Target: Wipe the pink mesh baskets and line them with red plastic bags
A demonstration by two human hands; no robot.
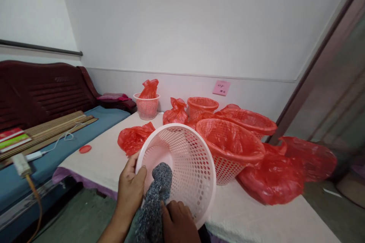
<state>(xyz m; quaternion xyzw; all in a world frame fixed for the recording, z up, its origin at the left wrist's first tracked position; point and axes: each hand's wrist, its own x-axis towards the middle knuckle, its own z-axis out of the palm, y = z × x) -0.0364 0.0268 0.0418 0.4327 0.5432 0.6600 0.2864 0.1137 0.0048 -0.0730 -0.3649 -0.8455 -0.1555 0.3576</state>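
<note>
A pale pink perforated plastic basket (194, 159) is tilted with its mouth toward me, close to the table's front edge. My left hand (132, 184) is closed on the left side of its rim, thumb over the edge. A dark grey speckled cloth (162, 182) reaches into the basket's mouth and hangs down over its near rim. My right hand (179, 220), at the lower rim, has its fingers curled against the cloth; its fingertips are partly hidden. Just right of the basket stands a larger basket lined with a red plastic bag (232, 140).
Behind are more red-lined baskets (202, 106), a tied red bag (175, 112) and a pink basket with a red bag in it (147, 106). Loose red bags (273, 178) lie at right, another red bag (134, 136) at left. A wooden bench (37, 91) stands left of the table (105, 150).
</note>
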